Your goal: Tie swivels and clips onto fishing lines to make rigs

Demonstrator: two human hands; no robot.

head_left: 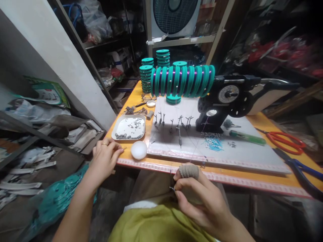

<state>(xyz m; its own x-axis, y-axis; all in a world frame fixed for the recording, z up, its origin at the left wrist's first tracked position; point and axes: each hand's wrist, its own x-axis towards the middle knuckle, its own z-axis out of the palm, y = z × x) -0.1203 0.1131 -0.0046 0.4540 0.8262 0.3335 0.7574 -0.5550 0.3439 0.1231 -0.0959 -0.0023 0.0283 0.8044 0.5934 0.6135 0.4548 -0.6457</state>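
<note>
"What's that person wearing?"
"Olive-green top [151,224], white cloth [141,205] showing at left, brownish trousers [152,185]."
"And the hands?"
"Gold-coloured ring [104,144] on the left hand [107,155], ribbed grey-beige finger cover [189,171] on the right hand [202,193]."

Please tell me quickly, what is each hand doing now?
Left hand: closed, apparently pinching a tiny golden piece.
Right hand: closed, pinching a small metal piece between thumb and finger.

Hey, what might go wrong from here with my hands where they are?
Your left hand is close beside the white tray, so a bump might scatter its small grey pieces. Your right hand pinches a tiny metallic-looking piece off the table's edge, so a slip could drop it into your lap.
</note>
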